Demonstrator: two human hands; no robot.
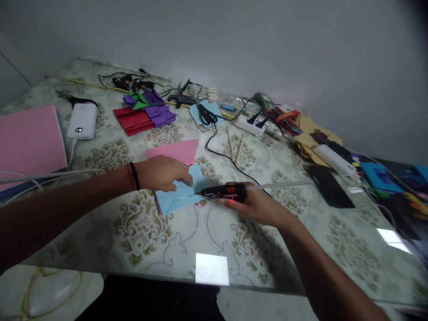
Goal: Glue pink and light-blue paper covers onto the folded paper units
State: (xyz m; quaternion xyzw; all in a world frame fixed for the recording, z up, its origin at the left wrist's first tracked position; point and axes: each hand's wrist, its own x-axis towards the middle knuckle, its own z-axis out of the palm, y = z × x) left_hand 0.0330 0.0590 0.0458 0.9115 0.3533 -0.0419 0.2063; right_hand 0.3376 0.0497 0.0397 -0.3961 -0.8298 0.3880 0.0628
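My left hand (162, 173) lies on a folded light blue paper (182, 194), fingers curled and pressing it down onto the glass-topped table (187, 240). My right hand (257, 206) grips a black glue gun (224, 191) with a glue stick jutting out behind it. The gun's nozzle touches the right edge of the blue paper. A pink paper (177, 150) lies just beyond my left hand, partly under the blue one.
A pink sheet stack (28, 142) and a white power bank (82, 120) sit at the left. Red papers (133, 120) and purple papers (158, 111), scissors (205, 115), a white power strip (249, 125), cables, wooden sticks (234, 145) and a black phone (329, 187) lie farther back and right.
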